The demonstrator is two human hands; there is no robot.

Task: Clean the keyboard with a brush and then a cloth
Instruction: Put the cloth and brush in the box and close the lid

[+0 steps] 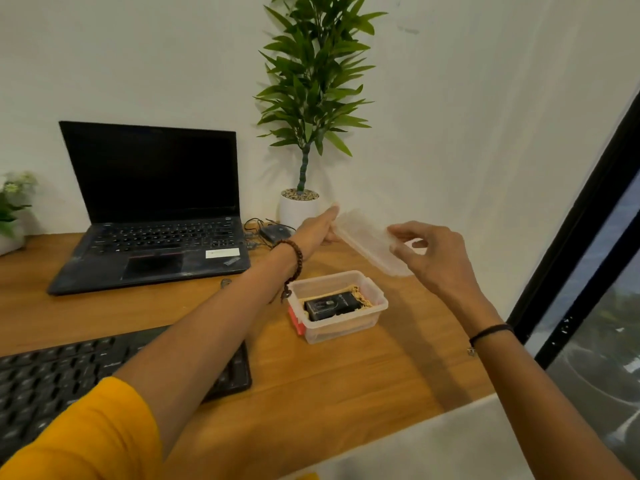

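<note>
The left hand [317, 232] reaches forward and pinches one end of a clear lid [367, 242], forefinger stretched along its edge and thumb beneath. The right hand [434, 252] pinches the other end between thumb and curled fingers. The lid hangs tilted in the air, just beyond the clear plastic box [339, 329] it belongs to.

The box stands open on the desk [346, 375]. Inside lies a black packaged item [329, 306] on something yellowish [363, 299], which may be the cloth, though the view is too soft to say. I cannot make out a brush.

The keyboard [52, 379] lies nearer the person than the box and off to its left, partly under the left forearm and untouched. A laptop [152, 202] sits open to the left of the box and farther back.

As I judge it, the task is at its very start. The box is opened, but no tool is in hand, so brushing and wiping both remain.
</note>
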